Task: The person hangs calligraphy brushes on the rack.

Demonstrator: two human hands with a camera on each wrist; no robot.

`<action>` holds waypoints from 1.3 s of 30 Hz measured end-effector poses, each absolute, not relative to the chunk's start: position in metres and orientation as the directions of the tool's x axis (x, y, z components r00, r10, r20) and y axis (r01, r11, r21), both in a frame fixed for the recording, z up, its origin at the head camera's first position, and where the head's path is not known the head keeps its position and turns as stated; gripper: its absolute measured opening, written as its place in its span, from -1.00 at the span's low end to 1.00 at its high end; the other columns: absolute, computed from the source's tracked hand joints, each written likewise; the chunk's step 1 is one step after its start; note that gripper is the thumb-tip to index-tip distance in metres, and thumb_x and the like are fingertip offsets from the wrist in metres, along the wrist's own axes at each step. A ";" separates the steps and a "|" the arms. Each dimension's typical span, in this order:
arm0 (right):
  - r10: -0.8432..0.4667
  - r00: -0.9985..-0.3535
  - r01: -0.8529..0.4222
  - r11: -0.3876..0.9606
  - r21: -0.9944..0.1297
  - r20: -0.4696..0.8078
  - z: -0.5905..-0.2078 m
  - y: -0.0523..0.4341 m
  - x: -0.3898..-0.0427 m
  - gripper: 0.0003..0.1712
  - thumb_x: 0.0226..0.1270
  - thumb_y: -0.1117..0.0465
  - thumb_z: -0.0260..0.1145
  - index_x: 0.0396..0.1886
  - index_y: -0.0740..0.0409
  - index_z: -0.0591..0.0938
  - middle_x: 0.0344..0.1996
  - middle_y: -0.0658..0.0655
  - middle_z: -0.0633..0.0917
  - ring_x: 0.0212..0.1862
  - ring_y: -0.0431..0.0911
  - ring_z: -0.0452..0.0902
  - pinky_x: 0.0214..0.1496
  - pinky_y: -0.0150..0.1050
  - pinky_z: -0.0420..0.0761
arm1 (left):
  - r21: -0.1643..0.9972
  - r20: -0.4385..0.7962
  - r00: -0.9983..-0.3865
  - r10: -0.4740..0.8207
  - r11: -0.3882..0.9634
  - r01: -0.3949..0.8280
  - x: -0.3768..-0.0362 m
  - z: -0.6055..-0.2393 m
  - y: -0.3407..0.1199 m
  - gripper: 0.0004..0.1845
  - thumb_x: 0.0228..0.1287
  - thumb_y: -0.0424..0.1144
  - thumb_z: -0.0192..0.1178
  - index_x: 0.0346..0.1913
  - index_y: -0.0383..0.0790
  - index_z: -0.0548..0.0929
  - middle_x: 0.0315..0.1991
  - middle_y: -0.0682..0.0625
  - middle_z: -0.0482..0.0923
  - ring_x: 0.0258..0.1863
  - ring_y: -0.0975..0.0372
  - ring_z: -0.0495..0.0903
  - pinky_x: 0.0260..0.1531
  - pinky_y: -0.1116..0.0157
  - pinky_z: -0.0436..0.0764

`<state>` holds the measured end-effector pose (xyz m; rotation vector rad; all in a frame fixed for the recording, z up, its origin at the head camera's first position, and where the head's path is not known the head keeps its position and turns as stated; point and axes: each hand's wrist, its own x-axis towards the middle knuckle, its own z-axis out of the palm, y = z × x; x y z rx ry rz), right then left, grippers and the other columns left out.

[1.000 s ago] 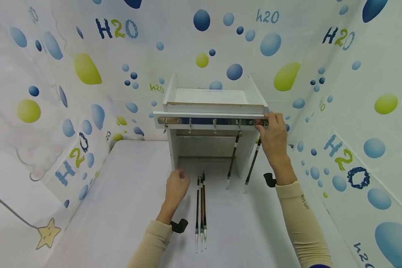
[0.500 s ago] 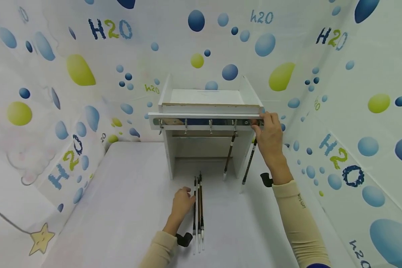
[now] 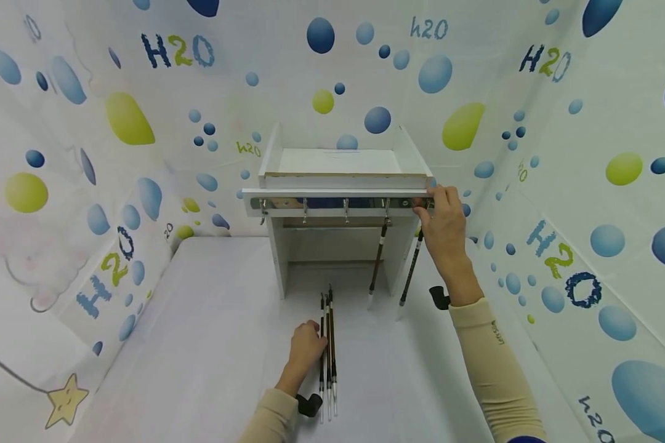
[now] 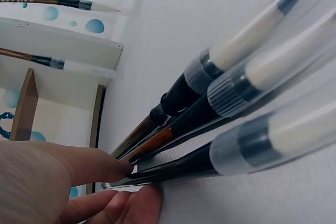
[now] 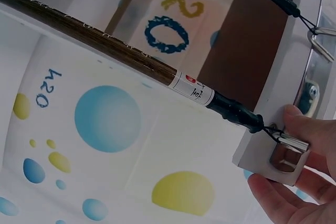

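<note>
Three calligraphy brushes (image 3: 328,354) lie side by side on the white surface, with pale bristles under clear caps. My left hand (image 3: 305,347) is at the leftmost one; in the left wrist view, thumb and fingers pinch its black handle (image 4: 176,169), beside a brown-handled brush (image 4: 152,145). My right hand (image 3: 445,229) grips the right end of the hook rail (image 3: 327,207), thumb in front, fingers at the edge. Next to it a brush (image 5: 142,61) hangs by its black loop from the end hook (image 5: 294,141). Another hanging brush (image 3: 377,261) is one hook to the left.
The rail fronts a white shelf unit (image 3: 279,258) with an open tray top (image 3: 340,162). Three hooks on the left, such as the middle hook (image 3: 346,212), carry no brush. A patterned sheet (image 3: 199,178) hangs behind and at both sides.
My left hand has come down and to the right, from beside the shelf to the lying brushes. My right hand keeps its grip on the rail end. The head view has shifted slightly.
</note>
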<state>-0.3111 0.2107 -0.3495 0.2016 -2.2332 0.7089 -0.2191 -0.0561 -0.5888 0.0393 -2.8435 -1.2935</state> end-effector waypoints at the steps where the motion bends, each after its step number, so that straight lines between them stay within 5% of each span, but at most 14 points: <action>1: 0.075 -0.692 -0.353 0.833 -0.427 0.718 -0.349 0.211 -0.311 -0.49 0.24 0.31 0.43 0.14 0.40 0.51 0.03 0.35 0.53 0.18 0.21 0.53 0.25 0.02 0.57 | 0.752 0.006 -1.000 -0.027 0.658 -0.013 -0.219 -0.589 -0.056 -0.66 0.10 -0.41 0.27 -0.07 -0.57 0.62 -0.30 -0.27 0.64 -0.39 0.08 0.61 -0.45 0.19 0.62; 29: 0.071 -0.694 -0.350 0.836 -0.423 0.716 -0.351 0.211 -0.308 -0.50 0.26 0.31 0.41 0.16 0.38 0.51 0.03 0.35 0.53 0.11 0.22 0.56 0.17 0.04 0.62 | 0.747 -0.038 -0.997 -0.061 0.661 -0.069 -0.221 -0.589 -0.051 -0.69 0.02 -0.41 0.27 -0.16 -0.57 0.62 -0.50 -0.17 0.59 -0.66 0.20 0.41 -0.72 0.36 0.36; 39: 0.065 -0.689 -0.358 0.836 -0.416 0.722 -0.351 0.212 -0.310 -0.50 0.25 0.34 0.42 0.16 0.40 0.52 0.02 0.37 0.53 0.07 0.22 0.55 0.16 0.03 0.62 | 0.767 -0.026 -0.997 -0.069 0.638 -0.064 -0.221 -0.589 -0.054 -0.58 0.06 -0.35 0.24 -0.02 -0.58 0.58 -0.42 -0.21 0.64 -0.68 0.25 0.41 -0.74 0.42 0.35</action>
